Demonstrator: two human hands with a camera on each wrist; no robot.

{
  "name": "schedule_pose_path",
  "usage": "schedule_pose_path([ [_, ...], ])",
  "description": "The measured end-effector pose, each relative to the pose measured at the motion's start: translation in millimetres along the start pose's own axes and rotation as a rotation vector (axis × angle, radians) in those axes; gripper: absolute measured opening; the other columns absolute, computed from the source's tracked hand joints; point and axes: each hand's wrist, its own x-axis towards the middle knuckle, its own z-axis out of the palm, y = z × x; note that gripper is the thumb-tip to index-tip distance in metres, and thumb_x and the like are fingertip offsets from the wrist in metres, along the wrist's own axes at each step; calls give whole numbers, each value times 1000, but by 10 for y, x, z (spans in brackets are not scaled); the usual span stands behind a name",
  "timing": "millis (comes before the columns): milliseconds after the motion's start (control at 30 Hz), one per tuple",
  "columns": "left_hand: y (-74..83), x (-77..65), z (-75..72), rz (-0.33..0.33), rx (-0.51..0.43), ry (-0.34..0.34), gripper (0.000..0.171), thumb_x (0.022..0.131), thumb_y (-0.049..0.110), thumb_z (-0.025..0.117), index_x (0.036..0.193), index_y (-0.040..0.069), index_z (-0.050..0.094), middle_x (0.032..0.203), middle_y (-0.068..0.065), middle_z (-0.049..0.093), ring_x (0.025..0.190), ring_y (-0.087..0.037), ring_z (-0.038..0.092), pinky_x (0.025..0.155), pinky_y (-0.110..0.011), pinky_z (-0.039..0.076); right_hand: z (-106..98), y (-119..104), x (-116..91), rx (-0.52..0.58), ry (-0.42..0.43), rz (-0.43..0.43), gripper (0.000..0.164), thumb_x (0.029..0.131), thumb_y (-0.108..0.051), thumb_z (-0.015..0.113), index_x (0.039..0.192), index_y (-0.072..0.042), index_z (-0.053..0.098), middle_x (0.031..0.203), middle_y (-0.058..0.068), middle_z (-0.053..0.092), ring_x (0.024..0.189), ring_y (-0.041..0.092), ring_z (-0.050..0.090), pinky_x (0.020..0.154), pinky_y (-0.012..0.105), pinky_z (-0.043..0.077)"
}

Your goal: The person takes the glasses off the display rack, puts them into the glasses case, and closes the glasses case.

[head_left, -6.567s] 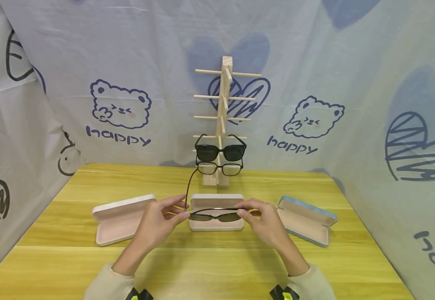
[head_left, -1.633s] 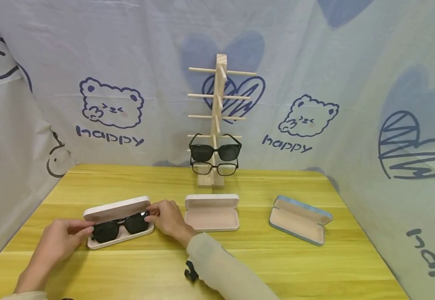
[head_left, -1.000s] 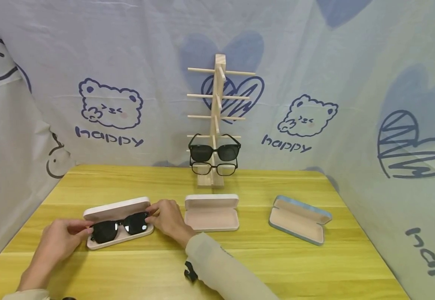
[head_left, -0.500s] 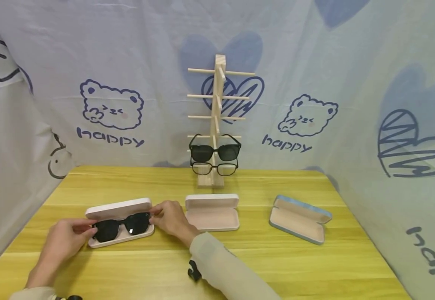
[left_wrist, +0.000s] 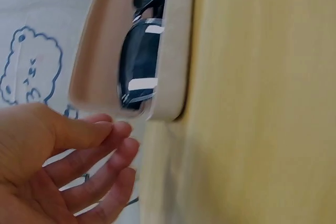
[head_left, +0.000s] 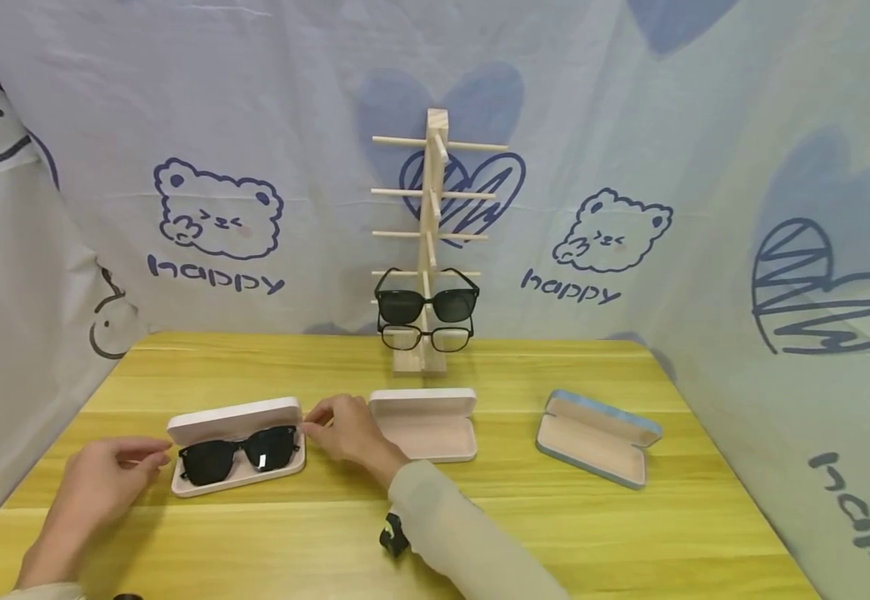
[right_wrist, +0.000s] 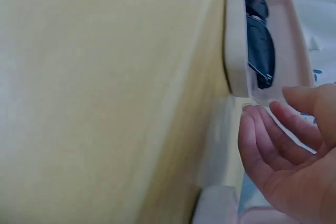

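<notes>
A pair of black sunglasses [head_left: 240,456] lies folded, lenses up, in the opened white glasses case [head_left: 236,481] at the left of the table. My left hand [head_left: 101,483] is just off the case's left end, its fingers loosely bent around nothing. In the left wrist view a gap shows between those fingertips [left_wrist: 123,128] and the case corner. At the other end, my right hand [head_left: 348,429] is close to the case's right edge, thumb and fingers apart. The right wrist view shows that hand [right_wrist: 289,150] holding nothing, beside the sunglasses [right_wrist: 261,53].
A second opened white case [head_left: 423,446] sits mid-table, partly behind my right hand. An opened blue case [head_left: 592,450] is angled at the right. Behind them, a wooden rack [head_left: 432,200] bears dark sunglasses [head_left: 401,307] and clear-lensed glasses [head_left: 450,339]. Printed cloth [head_left: 315,275] hangs behind the table.
The sunglasses, earlier held over the middle case, now lie in the left one. Over the last half second both hands let go of their ends and drew slightly outward.
</notes>
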Motion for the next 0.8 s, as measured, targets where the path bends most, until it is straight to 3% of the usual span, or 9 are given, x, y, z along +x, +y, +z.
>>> schedule_pose_path([
  [100,-21,17,-74,-33,-23,-9,33,101,15,60,123,-5,71,101,-17,80,67,6,64,56,-21,51,-52,-25,3,69,10,65,25,97,-34,73,98,-10,79,79,-3,73,64,4,61,58,17,51],
  [200,-12,55,-125,-58,-89,-45,52,109,29,48,140,-13,54,111,-28,75,69,0,70,57,-26,59,-63,-51,6,118,16,118,36,100,-43,66,113,-10,74,77,-2,71,57,15,64,50,23,50],
  [367,68,150,-150,-104,-213,-192,81,110,54,26,155,-13,30,132,-39,61,85,-19,78,66,-34,66,-34,-114,7,131,-17,136,48,105,-52,52,138,-19,64,71,8,71,56,24,67,48,25,49],
  [500,139,193,-121,-134,-259,-267,84,109,58,16,158,-9,26,135,-43,56,95,-33,77,70,-38,66,-2,-156,0,140,-78,143,51,107,-55,46,144,-23,60,72,12,71,59,25,70,54,26,55],
  [667,185,215,-85,-162,-283,-284,86,108,60,16,157,-11,26,132,-44,57,96,-33,76,72,-40,66,27,-189,-3,131,-93,150,51,107,-56,44,145,-25,59,76,13,72,61,23,72,58,25,58],
  [800,194,236,-74,-174,-295,-288,88,109,57,21,154,-18,25,126,-40,63,94,-28,77,72,-39,66,38,-204,6,138,-93,157,52,107,-56,45,143,-23,61,78,14,72,61,23,73,58,26,60],
])
